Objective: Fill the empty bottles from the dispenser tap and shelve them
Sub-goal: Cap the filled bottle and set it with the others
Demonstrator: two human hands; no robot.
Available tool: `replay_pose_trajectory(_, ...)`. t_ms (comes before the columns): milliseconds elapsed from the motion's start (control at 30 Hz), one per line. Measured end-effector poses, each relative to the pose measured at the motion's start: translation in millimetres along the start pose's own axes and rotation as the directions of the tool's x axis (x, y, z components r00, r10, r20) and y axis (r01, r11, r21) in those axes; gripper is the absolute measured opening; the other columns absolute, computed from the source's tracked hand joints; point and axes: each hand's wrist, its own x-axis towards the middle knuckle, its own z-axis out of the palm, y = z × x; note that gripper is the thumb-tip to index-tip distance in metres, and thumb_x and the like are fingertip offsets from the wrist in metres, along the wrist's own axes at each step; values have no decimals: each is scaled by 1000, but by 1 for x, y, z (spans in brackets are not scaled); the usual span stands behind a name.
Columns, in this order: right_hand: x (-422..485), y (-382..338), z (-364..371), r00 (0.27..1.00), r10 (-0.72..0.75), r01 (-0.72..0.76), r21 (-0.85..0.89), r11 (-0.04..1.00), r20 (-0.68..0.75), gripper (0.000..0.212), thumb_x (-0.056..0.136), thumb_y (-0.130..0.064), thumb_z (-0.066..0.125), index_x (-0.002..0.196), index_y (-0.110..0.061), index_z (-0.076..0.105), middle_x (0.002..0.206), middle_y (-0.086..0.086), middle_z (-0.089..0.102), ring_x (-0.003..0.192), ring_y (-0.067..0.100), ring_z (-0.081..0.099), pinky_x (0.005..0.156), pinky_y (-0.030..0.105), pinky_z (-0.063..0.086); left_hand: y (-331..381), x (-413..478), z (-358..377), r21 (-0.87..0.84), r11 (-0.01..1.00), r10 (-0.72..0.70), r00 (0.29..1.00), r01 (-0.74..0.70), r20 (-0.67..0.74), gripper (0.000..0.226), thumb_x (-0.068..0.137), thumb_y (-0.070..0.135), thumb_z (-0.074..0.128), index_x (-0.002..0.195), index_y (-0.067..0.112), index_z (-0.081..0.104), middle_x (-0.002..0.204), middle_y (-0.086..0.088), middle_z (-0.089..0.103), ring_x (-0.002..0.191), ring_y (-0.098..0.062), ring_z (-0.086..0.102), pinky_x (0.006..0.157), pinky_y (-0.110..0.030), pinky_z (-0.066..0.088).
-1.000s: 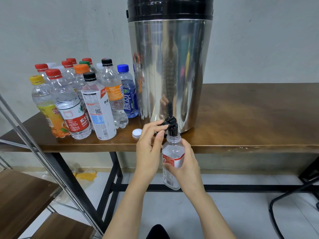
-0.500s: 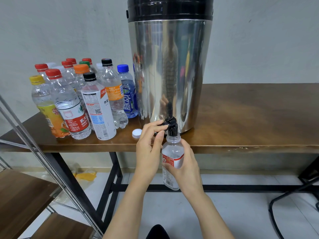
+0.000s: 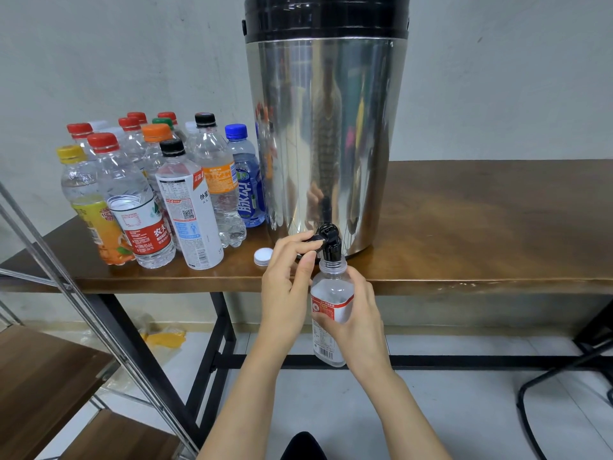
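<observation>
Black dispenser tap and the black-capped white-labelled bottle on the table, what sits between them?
A small white round plastic cap lies loose on the brown wooden table there, in the head view.

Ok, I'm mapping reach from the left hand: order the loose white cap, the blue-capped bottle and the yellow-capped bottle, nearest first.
1. white cap, just left of the left hand.
2. blue-capped bottle, farther back, beside the dispenser.
3. yellow-capped bottle, at the group's far left.

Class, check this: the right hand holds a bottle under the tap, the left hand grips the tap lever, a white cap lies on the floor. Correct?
No: the head view shows the white cap on the wooden table, not the floor. Rest stands.
</observation>
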Motion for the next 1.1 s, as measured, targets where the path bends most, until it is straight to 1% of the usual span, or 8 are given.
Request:
replay_pose_trajectory(200, 0, 1, 0, 1000, 4, -4, 9, 1000, 4, 90, 73, -23, 86, 142, -38, 30, 143, -13, 40, 133, 12, 44, 101, 34, 45, 0, 0, 0, 1, 1000, 8, 1000, -8, 2, 32, 101, 10, 50, 107, 37, 66, 121, 24, 58, 118, -2, 54, 86, -54, 55)
replay_pose_trajectory(367, 0, 1, 1, 1000, -1, 1, 11, 1000, -1, 89, 73, -23, 86, 141, -39, 31, 142, -15, 40, 131, 11, 44, 98, 29, 43, -1, 0, 0, 11, 1000, 7, 1000, -7, -3, 29, 101, 11, 50, 107, 34, 66, 123, 18, 58, 119, -1, 53, 86, -56, 54)
replay_pose_trajectory(467, -1, 0, 1, 1000, 4, -4, 18, 1000, 0, 89, 74, -23, 85, 142, -39, 31, 143, -14, 40, 132, 11, 44, 99, 32, 44, 0, 0, 0, 6, 1000, 0, 1000, 0, -2, 28, 101, 11, 51, 107, 33, 67, 123, 15, 58, 119, 0, 53, 86, -55, 54)
replay_pose_trajectory(567, -1, 1, 1, 1000, 0, 0, 32, 999, 1, 88, 74, -22, 85, 141, -39, 31, 142, -14, 40, 130, 11, 45, 98, 30, 43, -1, 0, 0, 10, 1000, 1, 1000, -1, 0, 27, 101, 12, 50, 107, 33, 67, 123, 15, 58, 118, -1, 53, 86, -55, 54)
replay_pose_trajectory(767, -1, 1, 1, 1000, -5, 5, 40, 999, 0, 88, 74, -21, 85, 142, -39, 32, 142, -14, 41, 131, 11, 44, 102, 34, 43, -2, 1, 0, 24, 1000, -9, 1000, 9, 1, 27, 101, 14, 51, 107, 35, 67, 123, 19, 58, 117, 0, 53, 86, -55, 55)
replay_pose_trajectory(833, -1, 0, 1, 1000, -11, 11, 56, 998, -5, 88, 74, -20, 85, 141, -41, 32, 141, -15, 41, 130, 9, 44, 101, 32, 43, 0, 1, 0, 22, 1000, -7, 1000, 7, 2, 26, 101, 14, 50, 107, 34, 66, 123, 16, 58, 117, 2, 52, 86, -55, 54)
replay_pose_trajectory(967, 1, 1, 2, 999, -26, 27, 71, 997, -23, 88, 73, -21, 86, 140, -43, 33, 139, -18, 42, 123, 1, 44, 93, 22, 40, 0, 0, 0, 13, 1000, -9, 1000, 9, 1, 27, 101, 12, 50, 106, 33, 67, 123, 14, 59, 117, 3, 52, 86, -55, 54)
replay_pose_trajectory(1100, 2, 2, 4, 999, -28, 30, 64, 998, -28, 89, 73, -22, 86, 140, -43, 32, 139, -19, 41, 120, -3, 42, 94, 23, 40, 1, 0, 0, 13, 1000, -14, 1000, 14, 1, 28, 101, 12, 50, 106, 34, 66, 124, 15, 58, 118, 3, 52, 86, -54, 54)
